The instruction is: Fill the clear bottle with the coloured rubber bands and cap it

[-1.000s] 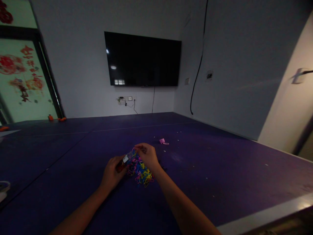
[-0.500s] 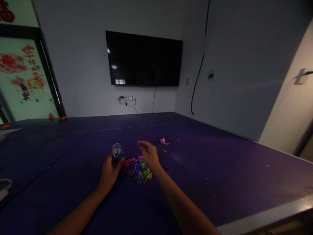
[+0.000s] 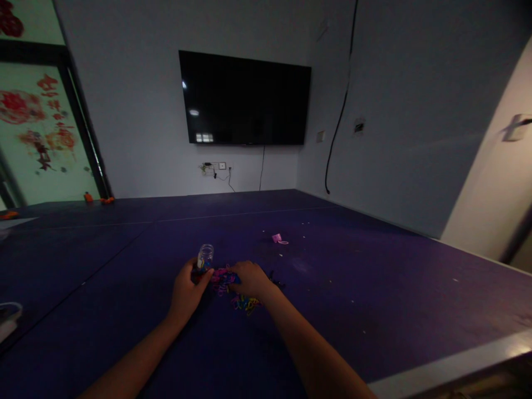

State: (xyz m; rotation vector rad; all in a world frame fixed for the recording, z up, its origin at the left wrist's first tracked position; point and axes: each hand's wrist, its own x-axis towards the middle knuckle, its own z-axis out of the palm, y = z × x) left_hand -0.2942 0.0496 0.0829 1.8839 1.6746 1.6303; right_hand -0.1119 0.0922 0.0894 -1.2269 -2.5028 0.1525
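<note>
My left hand [image 3: 188,288] is wrapped round a small clear jar [image 3: 206,256], which stands upright with some coloured bands in its lower part. To its right lies a loose pile of small elastic bands [image 3: 245,303] in pink, blue, yellow and other colours. Over the pile's far side is my right hand [image 3: 250,279], palm down. Its thumb and forefinger are apart and touch the bands. Part of the pile is hidden under this hand.
A pink tag with a loop [image 3: 277,239] lies beyond the pile on the purple tabletop [image 3: 332,332], among small white specks. Orange objects [image 3: 107,200] sit at the far left edge. A white object with a cord [image 3: 8,324] is at the near left. A television [image 3: 249,100] hangs on the wall.
My right hand has come down from above the pile onto the bands. The jar has shifted slightly to the right in my left hand and stands straighter.
</note>
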